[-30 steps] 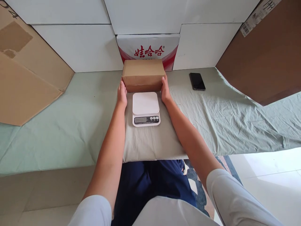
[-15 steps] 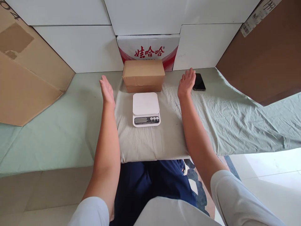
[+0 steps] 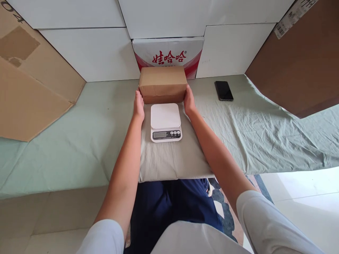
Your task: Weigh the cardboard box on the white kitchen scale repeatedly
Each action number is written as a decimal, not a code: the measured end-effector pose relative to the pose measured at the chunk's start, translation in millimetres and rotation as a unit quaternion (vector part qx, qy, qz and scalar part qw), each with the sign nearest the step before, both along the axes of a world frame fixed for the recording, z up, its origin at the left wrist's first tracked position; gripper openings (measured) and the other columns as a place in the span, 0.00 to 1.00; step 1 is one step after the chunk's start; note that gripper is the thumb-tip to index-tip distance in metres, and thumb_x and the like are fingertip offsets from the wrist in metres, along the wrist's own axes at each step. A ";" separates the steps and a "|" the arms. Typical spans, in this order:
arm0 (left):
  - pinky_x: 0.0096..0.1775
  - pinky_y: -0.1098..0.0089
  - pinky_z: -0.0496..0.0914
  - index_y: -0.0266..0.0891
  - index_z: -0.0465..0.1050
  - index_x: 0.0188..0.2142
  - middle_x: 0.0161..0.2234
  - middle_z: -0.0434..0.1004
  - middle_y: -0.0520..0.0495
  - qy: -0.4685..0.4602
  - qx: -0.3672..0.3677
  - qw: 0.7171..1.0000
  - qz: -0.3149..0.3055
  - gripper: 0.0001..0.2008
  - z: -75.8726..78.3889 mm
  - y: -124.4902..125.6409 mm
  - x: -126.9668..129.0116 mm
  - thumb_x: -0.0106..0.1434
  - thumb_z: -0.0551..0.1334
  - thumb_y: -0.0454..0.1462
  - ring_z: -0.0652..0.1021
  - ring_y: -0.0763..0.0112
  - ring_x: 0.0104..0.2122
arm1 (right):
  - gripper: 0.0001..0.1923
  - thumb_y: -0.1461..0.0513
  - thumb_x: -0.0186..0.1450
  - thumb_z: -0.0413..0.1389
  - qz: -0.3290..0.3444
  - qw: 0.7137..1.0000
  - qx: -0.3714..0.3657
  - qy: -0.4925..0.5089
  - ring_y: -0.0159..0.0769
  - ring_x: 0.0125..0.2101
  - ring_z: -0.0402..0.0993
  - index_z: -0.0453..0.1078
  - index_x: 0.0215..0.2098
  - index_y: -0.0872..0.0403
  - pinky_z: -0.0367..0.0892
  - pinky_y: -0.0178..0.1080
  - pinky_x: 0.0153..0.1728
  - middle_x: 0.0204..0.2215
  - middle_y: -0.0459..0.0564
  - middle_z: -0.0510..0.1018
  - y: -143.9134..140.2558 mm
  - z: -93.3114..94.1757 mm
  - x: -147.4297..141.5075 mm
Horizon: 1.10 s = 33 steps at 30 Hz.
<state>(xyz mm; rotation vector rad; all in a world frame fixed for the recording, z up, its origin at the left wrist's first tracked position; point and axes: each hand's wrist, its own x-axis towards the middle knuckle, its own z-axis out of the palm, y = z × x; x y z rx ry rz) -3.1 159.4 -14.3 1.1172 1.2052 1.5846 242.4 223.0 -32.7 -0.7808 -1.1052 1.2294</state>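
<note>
- left hand (image 3: 138, 104) flat against the left end of the cardboard box (image 3: 162, 84), right hand (image 3: 189, 102) pressed on the right end, so it's squeezed between both palms
- box sits at the far side of the worktop (image 3: 66, 141), just behind the white scale (image 3: 166, 122)
- scale's on a pale folded cloth (image 3: 169, 158)
- black phone (image 3: 224, 90) lies off to the right

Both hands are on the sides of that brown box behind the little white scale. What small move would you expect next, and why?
Probably a short lift of the cardboard box toward the person, over the scale. The left hand and right hand press its two ends, a grip suited to lifting. The scale sits directly in front of the box with its white platform bare, so only a small raise and pull would bring it there.
</note>
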 end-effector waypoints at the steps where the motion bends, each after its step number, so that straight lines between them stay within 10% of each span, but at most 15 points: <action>1: 0.82 0.59 0.53 0.44 0.64 0.80 0.84 0.58 0.42 -0.005 0.000 1.000 0.001 0.41 -0.3 0.3 -0.3 0.81 0.43 0.62 0.58 0.61 0.85 | 0.50 0.27 0.64 0.53 -0.005 1.000 0.002 -0.004 0.40 0.87 0.50 0.66 0.76 0.41 0.45 0.55 0.90 0.83 0.38 0.66 -2.5 1.2 -2.0; 33: 0.83 0.58 0.49 0.45 0.66 0.79 0.82 0.65 0.42 -0.002 -0.026 1.000 0.014 0.43 4.3 -2.5 1.6 0.78 0.47 0.66 0.56 0.60 0.85 | 0.56 0.24 0.58 0.57 -0.010 0.999 0.027 -0.030 0.48 0.87 0.51 0.69 0.73 0.45 0.47 0.53 0.89 0.81 0.47 0.69 -22.9 22.9 -7.2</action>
